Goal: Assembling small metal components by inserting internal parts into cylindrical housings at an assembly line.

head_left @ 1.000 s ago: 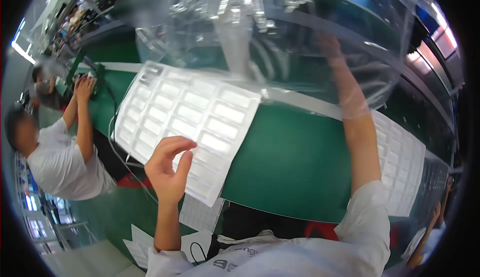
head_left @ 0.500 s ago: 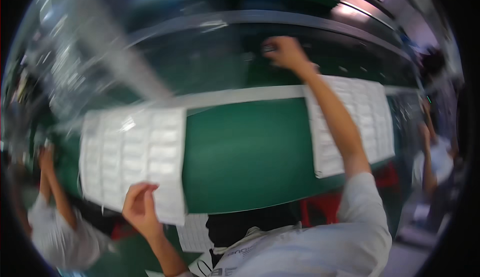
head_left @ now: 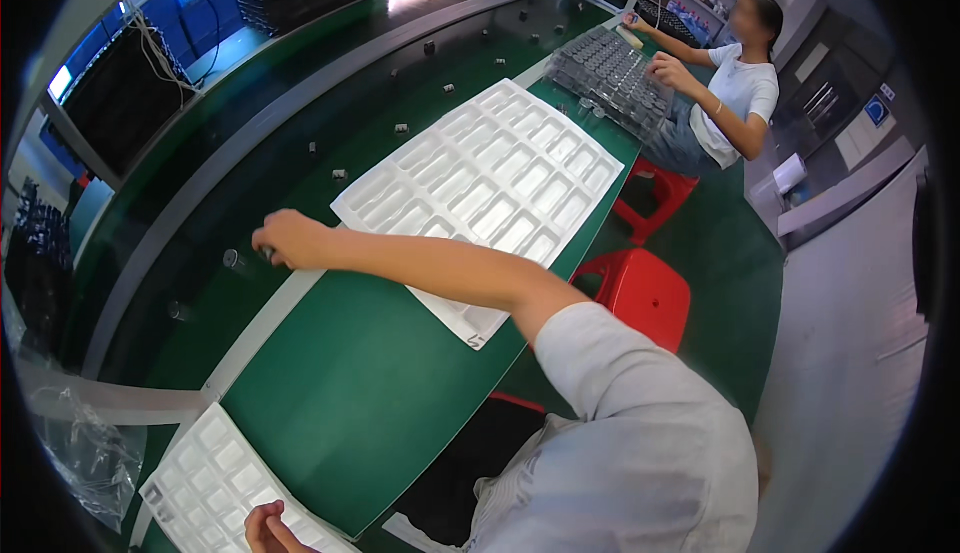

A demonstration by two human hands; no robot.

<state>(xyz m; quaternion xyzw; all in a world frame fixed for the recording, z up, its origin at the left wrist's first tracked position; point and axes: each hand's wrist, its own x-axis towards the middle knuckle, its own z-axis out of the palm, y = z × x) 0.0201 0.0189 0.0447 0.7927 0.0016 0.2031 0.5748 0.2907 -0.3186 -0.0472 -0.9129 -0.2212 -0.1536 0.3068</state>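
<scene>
My right hand (head_left: 292, 240) is stretched over the dark green conveyor strip, fingers closed round a small dark part (head_left: 266, 251), mostly hidden by them. Just left of it, a small clear-and-silver cylinder (head_left: 232, 258) lies on the strip. Under my right forearm is a white moulded tray (head_left: 450, 175) with rows of pockets that look empty. At the lower left, my left hand (head_left: 268, 527) hovers over a second white tray (head_left: 215, 458). Its fingers are curled in, and whatever they may hold cannot be made out; the picture edge cuts the hand off.
Several small cylinders (head_left: 340, 174) are scattered along the strip. At the far right a co-worker (head_left: 735, 93) works by a stack of clear trays (head_left: 612, 75). Red stools (head_left: 645, 298) stand beside the green table (head_left: 350, 353). Clear plastic film (head_left: 85, 443) hangs at the lower left.
The view has swung to the right, bringing the co-worker and clear trays into sight. My right hand stays out over the strip, closed; my left stays over the left tray.
</scene>
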